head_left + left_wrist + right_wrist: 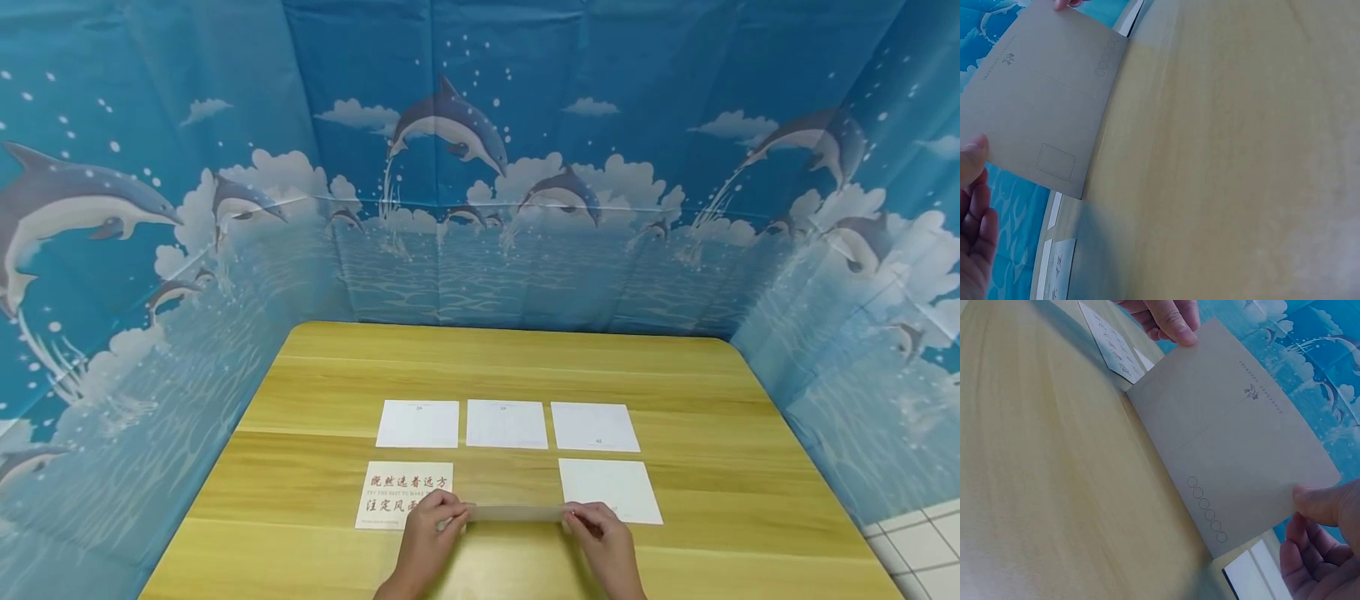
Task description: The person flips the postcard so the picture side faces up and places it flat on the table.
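Reference for all places: the lettered card [386, 503], flat on the table [510, 362], red characters upward. Laid down so far — five cards, reference included. Behind the lettered card: rear left card [417, 427]. Farther right in that back row: rear middle card [507, 427], then rear right card [595, 427]. Well to the right of the lettered card, across a gap: front right card [606, 483], partly covered by the right hand [606, 546]. Location of the held postcard [1229, 437]: just right of the lettered card, in front of that gap, tilted steeply, postal side showing in both wrist views. Contact of lower edge with table: cannot tell. Finger state: left hand [431, 533] pinching the edge nearer the lettered card, thumb against fingers; right hand pinching the opposite edge likewise. Complete, judging by layout: two rows, five cards down. Outstanding: the held postcard — not yet flat, not yet released. Lettered face upward on the reference alone; mostly white faces upward on the other four. Further cards out of view: cannot tell.
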A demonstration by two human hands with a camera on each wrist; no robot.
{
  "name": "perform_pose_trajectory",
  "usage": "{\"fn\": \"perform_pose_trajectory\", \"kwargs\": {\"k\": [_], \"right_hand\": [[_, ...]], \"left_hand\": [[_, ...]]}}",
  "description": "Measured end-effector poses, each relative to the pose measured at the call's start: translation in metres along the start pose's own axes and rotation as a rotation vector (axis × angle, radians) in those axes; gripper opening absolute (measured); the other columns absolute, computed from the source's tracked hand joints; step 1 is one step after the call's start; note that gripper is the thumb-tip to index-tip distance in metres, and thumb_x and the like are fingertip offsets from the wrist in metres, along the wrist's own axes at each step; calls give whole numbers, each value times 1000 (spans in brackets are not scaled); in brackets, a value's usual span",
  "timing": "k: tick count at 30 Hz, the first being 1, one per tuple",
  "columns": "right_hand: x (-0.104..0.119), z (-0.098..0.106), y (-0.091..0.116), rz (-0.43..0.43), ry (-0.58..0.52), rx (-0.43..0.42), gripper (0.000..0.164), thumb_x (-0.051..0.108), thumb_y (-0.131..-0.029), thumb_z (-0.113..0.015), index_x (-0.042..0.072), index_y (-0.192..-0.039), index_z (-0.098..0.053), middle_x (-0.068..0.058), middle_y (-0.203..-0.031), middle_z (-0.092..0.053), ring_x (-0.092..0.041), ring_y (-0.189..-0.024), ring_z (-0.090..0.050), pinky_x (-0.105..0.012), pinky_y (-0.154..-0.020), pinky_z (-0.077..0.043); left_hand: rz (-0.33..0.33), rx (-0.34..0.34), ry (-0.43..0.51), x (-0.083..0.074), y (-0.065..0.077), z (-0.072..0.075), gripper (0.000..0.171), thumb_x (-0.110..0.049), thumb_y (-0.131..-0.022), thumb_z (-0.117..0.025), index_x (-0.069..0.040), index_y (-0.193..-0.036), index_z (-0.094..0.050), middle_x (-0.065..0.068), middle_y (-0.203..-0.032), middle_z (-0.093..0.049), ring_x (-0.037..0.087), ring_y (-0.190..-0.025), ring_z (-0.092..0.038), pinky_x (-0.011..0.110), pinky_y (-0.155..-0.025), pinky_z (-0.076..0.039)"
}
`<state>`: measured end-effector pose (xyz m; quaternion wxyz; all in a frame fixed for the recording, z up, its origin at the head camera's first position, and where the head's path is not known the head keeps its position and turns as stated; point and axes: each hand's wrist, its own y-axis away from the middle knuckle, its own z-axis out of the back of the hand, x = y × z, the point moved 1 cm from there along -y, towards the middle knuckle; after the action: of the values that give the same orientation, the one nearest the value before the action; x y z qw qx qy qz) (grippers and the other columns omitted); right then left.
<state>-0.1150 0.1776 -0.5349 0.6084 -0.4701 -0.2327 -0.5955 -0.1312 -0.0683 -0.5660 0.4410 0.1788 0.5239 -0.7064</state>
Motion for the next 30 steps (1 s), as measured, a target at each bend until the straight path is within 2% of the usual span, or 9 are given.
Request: {"fn": "perform_pose_trajectory", "kwargs": {"k": [2, 7, 11, 15, 21, 27, 30], "right_hand": [[-1, 2, 3, -69, -49, 52, 9, -4, -77, -68, -2, -86, -71, -8, -82, -66, -2, -71, -56, -18, -61, -48], [-5, 11, 9, -303, -190, 219, 15, -4, -81, -64, -8, -95, -68, -16, -92, -67, -9, -76, -62, -23, -65, -51], [-9, 19, 14, -408, -242, 346, 21, -5, -80, -63, -14, -100, -64, -22, -98, -65, -12, -77, -62, -23, -65, -51], [-15, 22, 16, -453, -280, 407, 24, -7, -79, -63, -16, -101, -62, -23, -101, -63, -11, -79, -62, -22, -67, -50], [-24, 21, 19, -465, -236, 458, 25, -6, -77, -64, -13, -101, -64, -19, -99, -65, -9, -78, -57, -21, -66, -49], [-28, 22, 21, -438, -227, 544, 25, -3, -79, -61, -13, -102, -63, -15, -97, -66, -10, -77, -56, -20, -66, -48], [-26, 21, 21, -447, -218, 533, 26, -3, -80, -54, -13, -101, -63, -12, -92, -65, -12, -77, -54, -20, -65, -46]], "left_hand": [[37, 32, 27, -2, 2, 2, 11, -7, -72, -75, -11, -82, -73, -13, -79, -54, 4, -73, -53, 20, -63, -46], [113, 144, 136, -5, 9, 7, 8, -7, -77, -71, -10, -85, -73, -10, -79, -56, 5, -72, -53, 20, -62, -49], [134, 220, 167, -7, 15, 11, 9, -4, -78, -70, -7, -85, -73, -5, -79, -61, 6, -73, -55, 20, -63, -49], [143, 254, 189, -16, 16, 16, 9, 5, -76, -69, 1, -83, -71, 6, -79, -65, 9, -72, -59, 22, -62, -50], [139, 292, 229, -36, 11, 25, 14, 16, -71, -65, 9, -82, -68, 12, -73, -64, 7, -66, -57, 24, -57, -50], [140, 311, 233, -34, 13, 25, 13, 14, -72, -66, 9, -84, -68, 14, -76, -65, 10, -70, -59, 25, -60, -50], [131, 320, 219, -31, 14, 24, 13, 12, -73, -67, 9, -85, -68, 14, -79, -66, 13, -73, -61, 25, -64, -50]]}}
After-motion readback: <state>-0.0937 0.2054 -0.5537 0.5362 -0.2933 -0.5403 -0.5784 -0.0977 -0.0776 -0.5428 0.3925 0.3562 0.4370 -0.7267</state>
